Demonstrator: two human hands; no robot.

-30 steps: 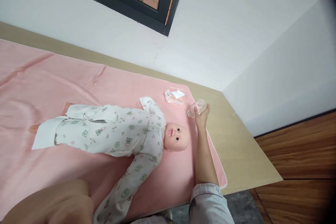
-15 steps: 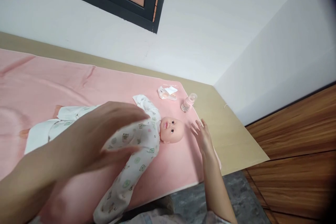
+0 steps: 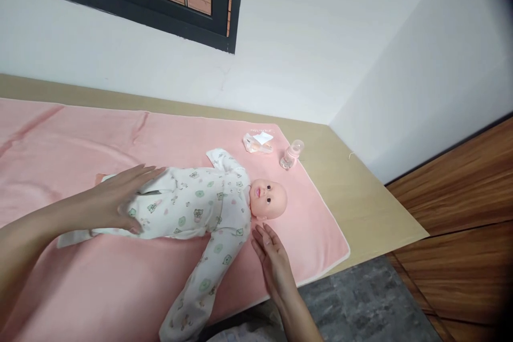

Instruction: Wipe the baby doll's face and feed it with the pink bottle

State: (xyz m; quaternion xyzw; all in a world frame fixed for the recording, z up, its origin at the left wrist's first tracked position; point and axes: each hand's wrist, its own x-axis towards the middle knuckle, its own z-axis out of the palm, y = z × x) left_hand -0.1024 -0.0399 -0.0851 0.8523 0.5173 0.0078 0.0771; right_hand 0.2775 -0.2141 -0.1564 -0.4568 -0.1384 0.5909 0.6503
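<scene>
A bald baby doll (image 3: pixel 269 199) lies on its back, its head toward the right. It wears a white, printed baby suit (image 3: pixel 200 200) with long sleeves. Over the doll's legs is my left hand (image 3: pixel 120 200), thumb and fingers spread apart; whether it touches the cloth I cannot tell. Beside the doll's neck and near shoulder I see my right hand (image 3: pixel 274 259), palm turned up, fingers extended and holding nothing. One sleeve stretches toward me, the other points to the wall.
Beneath the doll is a pink blanket (image 3: pixel 100 272) on a wood-coloured table (image 3: pixel 352 208). A small clear bottle (image 3: pixel 291 155) with a pink collar stands near its far right corner, beside a tissue pack (image 3: pixel 258 142). Wooden cabinets (image 3: pixel 460 192) are at the right.
My left hand has moved back from above the doll's torso to its legs. My right hand has come from beyond the doll's head to beside its neck.
</scene>
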